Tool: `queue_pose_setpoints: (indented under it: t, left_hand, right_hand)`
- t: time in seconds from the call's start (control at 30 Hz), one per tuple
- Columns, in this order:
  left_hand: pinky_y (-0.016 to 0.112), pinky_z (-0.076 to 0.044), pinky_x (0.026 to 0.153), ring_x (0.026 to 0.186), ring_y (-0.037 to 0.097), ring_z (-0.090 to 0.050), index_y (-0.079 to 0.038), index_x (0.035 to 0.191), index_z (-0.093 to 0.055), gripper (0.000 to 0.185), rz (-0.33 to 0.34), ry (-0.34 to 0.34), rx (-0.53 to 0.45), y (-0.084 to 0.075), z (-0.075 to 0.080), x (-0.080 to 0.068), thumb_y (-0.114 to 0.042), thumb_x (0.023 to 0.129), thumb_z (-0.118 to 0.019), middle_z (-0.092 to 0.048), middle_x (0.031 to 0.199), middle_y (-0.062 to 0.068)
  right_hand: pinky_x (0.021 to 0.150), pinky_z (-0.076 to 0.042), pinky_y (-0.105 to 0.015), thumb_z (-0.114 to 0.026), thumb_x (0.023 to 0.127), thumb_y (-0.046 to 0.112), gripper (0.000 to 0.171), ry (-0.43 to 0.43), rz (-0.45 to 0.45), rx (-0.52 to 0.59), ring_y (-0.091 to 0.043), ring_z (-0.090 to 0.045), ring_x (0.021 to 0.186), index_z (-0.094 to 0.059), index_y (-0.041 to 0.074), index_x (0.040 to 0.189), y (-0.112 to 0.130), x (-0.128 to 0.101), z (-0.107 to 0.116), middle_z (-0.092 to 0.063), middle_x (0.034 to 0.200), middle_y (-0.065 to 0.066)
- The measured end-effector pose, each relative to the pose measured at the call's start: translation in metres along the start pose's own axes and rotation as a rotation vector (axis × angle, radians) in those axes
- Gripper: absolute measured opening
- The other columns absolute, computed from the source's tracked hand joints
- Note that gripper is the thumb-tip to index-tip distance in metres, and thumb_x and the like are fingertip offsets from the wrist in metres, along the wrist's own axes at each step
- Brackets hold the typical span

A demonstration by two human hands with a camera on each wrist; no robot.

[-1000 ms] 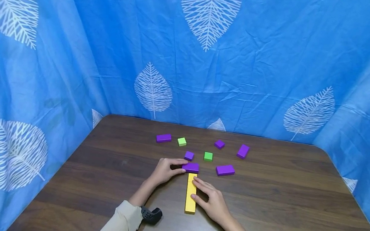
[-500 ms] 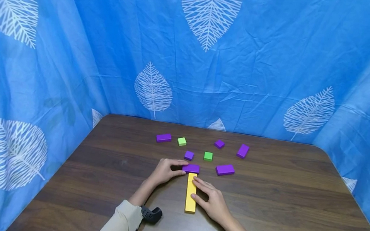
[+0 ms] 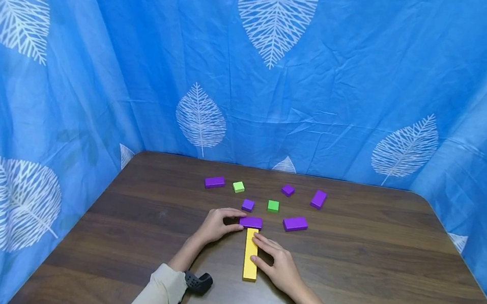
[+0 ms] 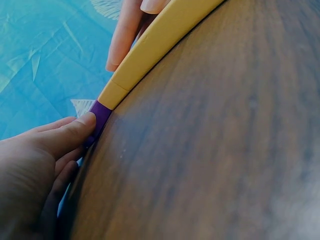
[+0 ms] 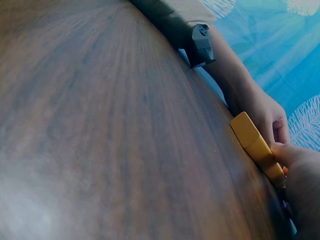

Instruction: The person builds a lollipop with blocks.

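In the head view, my left hand (image 3: 214, 226) pinches a purple rectangular block (image 3: 251, 222) at its left end, thumb on the near side and fingers on the far side. That block lies crosswise against the far end of a straight yellow strip (image 3: 250, 258), forming a T. A seam crosses the strip near its far end; the left wrist view shows the purple block (image 4: 101, 116) meeting the yellow end. My right hand (image 3: 280, 266) rests its thumb and fingertips along the strip's right side. In the right wrist view, the right thumb (image 5: 283, 151) touches the yellow strip (image 5: 255, 145).
Beyond the hands lie a small purple block (image 3: 248, 205), a green block (image 3: 273, 206) and a light green block (image 3: 239, 187). Longer purple blocks lie at the back left (image 3: 214, 182), back right (image 3: 318, 199) and right (image 3: 295, 224). Blue leaf-patterned curtains surround the brown table (image 3: 371, 271).
The purple block in my left hand has shifted slightly toward me, up against the yellow strip's far end. My right hand stays at the strip's side.
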State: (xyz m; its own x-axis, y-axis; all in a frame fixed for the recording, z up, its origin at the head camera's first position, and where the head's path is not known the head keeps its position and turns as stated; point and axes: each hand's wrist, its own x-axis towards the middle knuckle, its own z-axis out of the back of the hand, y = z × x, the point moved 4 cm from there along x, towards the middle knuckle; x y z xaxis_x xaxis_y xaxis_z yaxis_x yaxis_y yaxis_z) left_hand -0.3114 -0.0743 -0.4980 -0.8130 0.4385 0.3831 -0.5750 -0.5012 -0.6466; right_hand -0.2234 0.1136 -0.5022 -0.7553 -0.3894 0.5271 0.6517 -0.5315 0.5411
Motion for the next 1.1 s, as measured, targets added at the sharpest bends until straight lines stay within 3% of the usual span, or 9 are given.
queue_pose_setpoints:
  t: [1.1]
  left_hand:
    - [0.034, -0.042, 0.096, 0.109, 0.016, -0.057, -0.011, 0.113, -0.068, 0.034, 0.000, 0.024, 0.006, -0.0015, -0.0042, -0.0003, -0.024, 0.081, -0.071, -0.065, 0.113, 0.002]
  right_hand:
    - [0.092, -0.044, -0.045, -0.069, 0.084, 0.025, 0.043, -0.002, -0.003, -0.001, -0.029, -0.054, 0.113, -0.062, 0.006, 0.121, 0.0019, 0.0000, 0.0005, -0.055, 0.128, -0.006]
